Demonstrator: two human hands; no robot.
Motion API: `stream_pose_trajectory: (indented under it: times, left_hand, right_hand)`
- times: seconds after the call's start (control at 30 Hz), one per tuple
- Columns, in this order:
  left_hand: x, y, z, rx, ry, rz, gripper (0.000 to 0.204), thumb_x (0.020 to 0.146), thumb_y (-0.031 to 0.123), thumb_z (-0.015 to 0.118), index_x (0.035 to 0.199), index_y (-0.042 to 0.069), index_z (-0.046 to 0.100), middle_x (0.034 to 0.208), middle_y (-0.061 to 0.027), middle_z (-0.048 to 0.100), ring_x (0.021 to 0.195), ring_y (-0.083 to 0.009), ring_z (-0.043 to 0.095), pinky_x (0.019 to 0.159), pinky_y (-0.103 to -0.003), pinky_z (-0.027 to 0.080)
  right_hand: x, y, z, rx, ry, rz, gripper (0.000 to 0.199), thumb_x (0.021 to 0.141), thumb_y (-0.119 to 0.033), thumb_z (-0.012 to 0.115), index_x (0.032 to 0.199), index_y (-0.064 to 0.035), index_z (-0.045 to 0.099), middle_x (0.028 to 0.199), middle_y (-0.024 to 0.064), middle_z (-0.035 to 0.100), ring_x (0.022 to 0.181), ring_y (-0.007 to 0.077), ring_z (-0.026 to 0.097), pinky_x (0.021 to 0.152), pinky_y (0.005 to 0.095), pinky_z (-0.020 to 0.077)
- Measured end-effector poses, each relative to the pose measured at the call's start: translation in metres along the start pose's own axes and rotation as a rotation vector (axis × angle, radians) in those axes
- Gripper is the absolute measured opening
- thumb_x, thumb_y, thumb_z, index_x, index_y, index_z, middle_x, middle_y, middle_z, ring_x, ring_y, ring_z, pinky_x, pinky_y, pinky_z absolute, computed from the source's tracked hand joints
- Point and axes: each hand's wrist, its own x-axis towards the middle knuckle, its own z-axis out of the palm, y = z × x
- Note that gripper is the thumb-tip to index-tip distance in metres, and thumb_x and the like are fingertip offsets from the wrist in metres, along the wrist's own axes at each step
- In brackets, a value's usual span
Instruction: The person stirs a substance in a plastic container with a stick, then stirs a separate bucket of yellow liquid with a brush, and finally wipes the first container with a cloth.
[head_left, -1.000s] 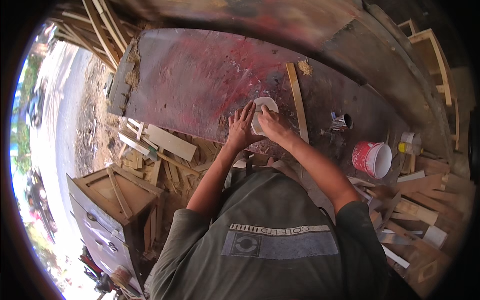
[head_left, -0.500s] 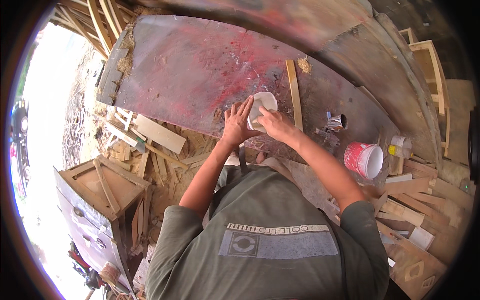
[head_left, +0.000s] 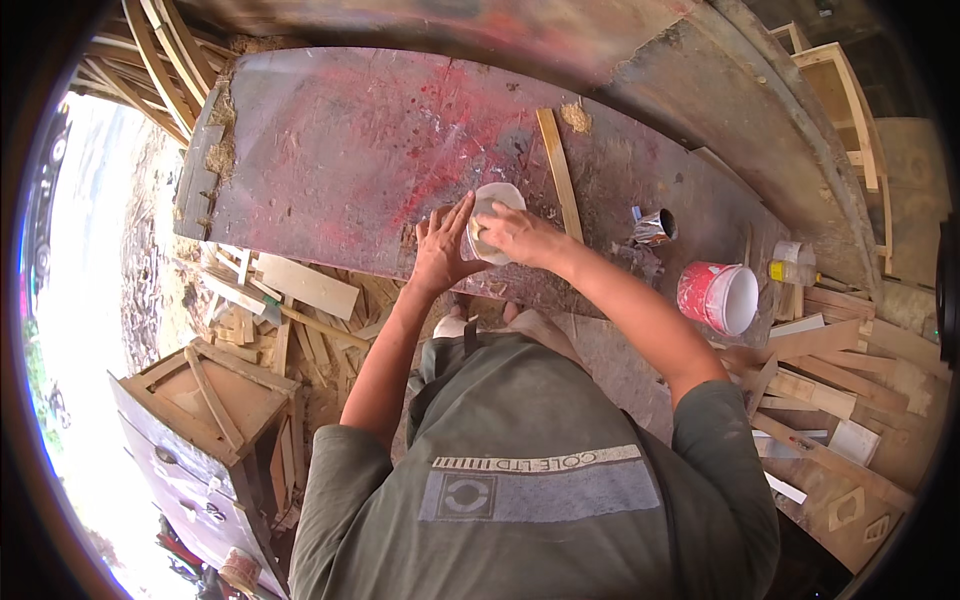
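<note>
On the stained work table (head_left: 330, 150) is a shallow white bowl (head_left: 507, 192) with a greyish, paste-like inside. My left hand (head_left: 443, 246) steadies it from the left, fingers stretched up along the rim and thumb under its near side. Over the bowl's inside, my right hand (head_left: 522, 238) points down with its fingers curled together. Whatever those fingers pinch is hidden by the hand. A narrow wooden strip (head_left: 560, 175) lies just right of the bowl.
To the right stand an open tin can (head_left: 655, 228), a red-and-white bucket (head_left: 722, 298) and a clear bottle with a yellow label (head_left: 790, 271). Wood offcuts (head_left: 810, 390) litter the floor at right, more at left. A wooden cabinet (head_left: 215, 400) stands lower left. A large curved panel (head_left: 560, 40) rises behind.
The view has shifted slightly, so the whole table sits a little lower and further left. My right hand has moved within the bowl, its fingers now more curled. My left hand keeps its hold.
</note>
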Motion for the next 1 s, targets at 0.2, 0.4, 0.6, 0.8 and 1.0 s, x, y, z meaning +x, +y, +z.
stream_pose_trajectory:
  times: [0.2, 0.4, 0.6, 0.8, 1.0]
  left_hand:
    - [0.000, -0.003, 0.002, 0.106, -0.056, -0.028, 0.129, 0.056, 0.042, 0.092, 0.160, 0.017, 0.022, 0.156, -0.0058, 0.041, 0.136, -0.0324, 0.041, 0.107, -0.056, 0.032]
    - [-0.015, -0.002, -0.005, 0.038, -0.006, -0.080, 0.123, 0.066, 0.047, 0.088, 0.161, 0.013, 0.018, 0.147, -0.0146, 0.043, 0.133, -0.0338, 0.040, 0.104, -0.059, 0.034]
    - [-0.005, -0.004, 0.019, -0.476, 0.067, -0.171, 0.066, 0.093, 0.012, 0.067, 0.154, 0.009, 0.040, 0.078, -0.0121, 0.060, 0.072, -0.0175, 0.057, 0.072, -0.033, 0.049]
    - [-0.006, 0.001, 0.015, -0.533, -0.006, -0.331, 0.066, 0.095, 0.010, 0.062, 0.155, 0.012, 0.038, 0.066, -0.0090, 0.057, 0.062, -0.0129, 0.053, 0.064, -0.033, 0.048]
    - [-0.007, 0.001, 0.024, -0.432, 0.070, -0.283, 0.066, 0.090, 0.005, 0.058, 0.153, 0.012, 0.041, 0.066, -0.0160, 0.056, 0.057, -0.0199, 0.054, 0.062, -0.036, 0.048]
  right_hand:
    - [-0.006, 0.026, 0.032, 0.065, -0.054, -0.020, 0.029, 0.091, -0.008, 0.057, 0.119, -0.0098, 0.068, 0.146, 0.0116, 0.050, 0.132, 0.0447, 0.048, 0.109, 0.0468, 0.0465]
    - [-0.009, 0.023, 0.034, 0.144, -0.145, 0.034, 0.032, 0.102, -0.025, 0.048, 0.119, -0.0075, 0.068, 0.145, 0.0290, 0.046, 0.134, 0.0445, 0.046, 0.110, 0.0457, 0.0437]
    - [-0.003, -0.004, -0.016, 0.052, -0.251, 0.009, 0.034, 0.101, -0.024, 0.048, 0.120, -0.0017, 0.066, 0.143, 0.0292, 0.048, 0.129, 0.0456, 0.051, 0.108, 0.0462, 0.0454]
    - [-0.011, 0.007, -0.005, 0.106, -0.172, 0.078, 0.027, 0.100, -0.016, 0.050, 0.120, -0.0100, 0.067, 0.147, 0.0159, 0.049, 0.136, 0.0455, 0.044, 0.113, 0.0495, 0.0402]
    - [-0.014, 0.002, 0.000, 0.093, -0.101, 0.047, 0.027, 0.093, -0.007, 0.054, 0.115, -0.0058, 0.069, 0.144, 0.0176, 0.051, 0.134, 0.0436, 0.047, 0.107, 0.0475, 0.0476]
